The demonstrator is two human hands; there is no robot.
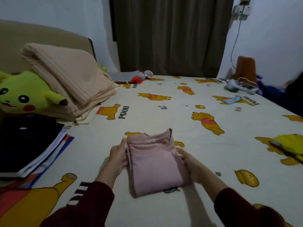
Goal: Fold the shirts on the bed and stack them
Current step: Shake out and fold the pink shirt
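Observation:
A pink shirt (154, 164), folded into a narrow rectangle with its collar pointing away from me, lies on the bed (188, 112) just in front of me. My left hand (118, 155) grips its left edge, with the fingers going under the fabric. At the opposite edge my right hand (191, 163) holds the shirt the same way. A stack of folded shirts (27, 148), black on top with white and blue-orange ones below, sits at the left edge of the bed.
A folded beige blanket (68, 79) and a green plush toy (24, 94) lie at the left by the headboard. A small grey-red plush (141, 77) sits at the far side. A yellow plush (288, 145) lies at the right edge, and assorted items (241, 86) lie at the far right corner.

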